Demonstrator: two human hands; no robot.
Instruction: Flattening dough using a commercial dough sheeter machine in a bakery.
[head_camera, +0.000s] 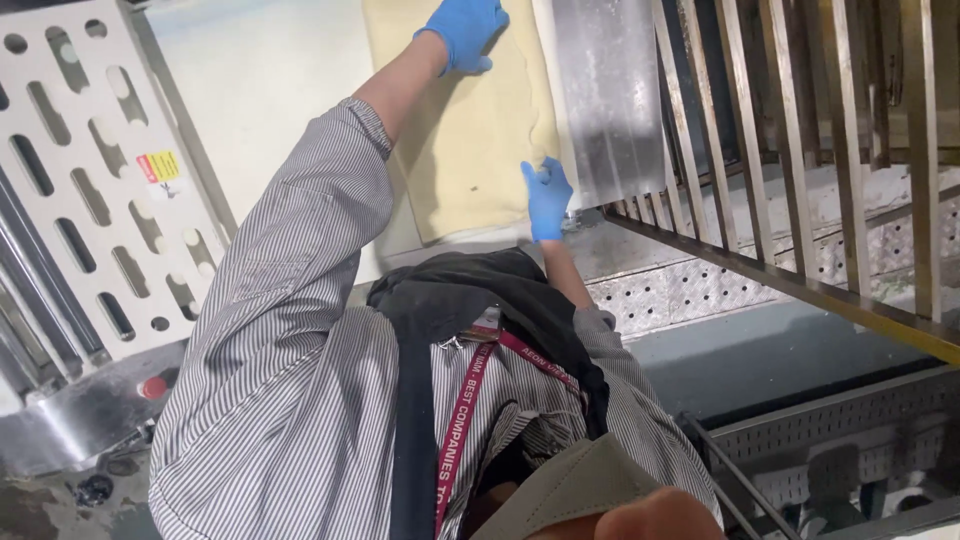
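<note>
A pale yellow dough sheet (470, 130) lies flat on a white conveyor belt (260, 90). My left hand (465, 35), in a blue glove, reaches far out and rests flat on the dough's upper part with fingers spread. My right hand (547, 200), also in a blue glove, is closer to me at the dough's right edge near its front corner, fingers curled on that edge. My striped sleeves, dark apron and red lanyard fill the lower middle of the view.
A white perforated guard panel (100, 180) stands at the left with a red button (152, 387) below it. A steel plate (610, 90) and a slatted metal rack (800, 150) are at the right, above perforated steel surfaces.
</note>
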